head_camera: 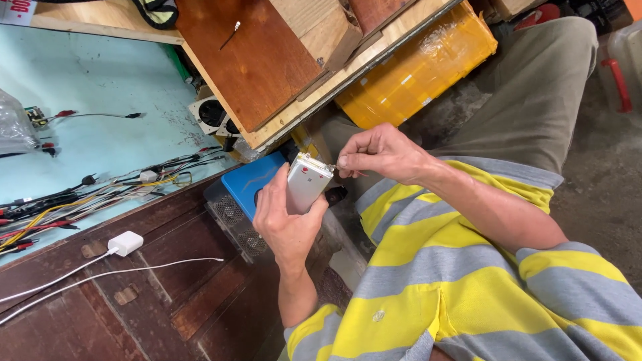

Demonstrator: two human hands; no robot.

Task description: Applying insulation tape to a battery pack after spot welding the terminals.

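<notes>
Plainly, we set the scene down line by line as it stood.
Left hand: our left hand (289,224) held a small white box-shaped device (306,182) upright, fingers wrapped round its lower half, the grip closed on it.
Right hand: our right hand (381,152) sat at three o'clock of the device, its fingertips pinched narrow on something thin and metallic (332,167) at the device's top corner; we could not tell what it was.
Device: it sat near the middle of the view, over our lap, just above a blue box (249,184) with a mesh side.
Doing it well: we judged the left hand should keep the device steady and square while the right worked the small part with light, straight pressure, so it neither slipped nor bent.
Containers: the blue box was closed and we could not see inside; a clear bag (13,127) at nine o'clock held something we could not make out; a yellow taped parcel (418,67) lay at one o'clock, sealed.
Bench: a pale blue bench (87,80) at ten o'clock carried a tangle of wires (100,194).
Near side: a white charger plug (125,243) with its cable lay on dark wood (180,287) at eight o'clock.
</notes>
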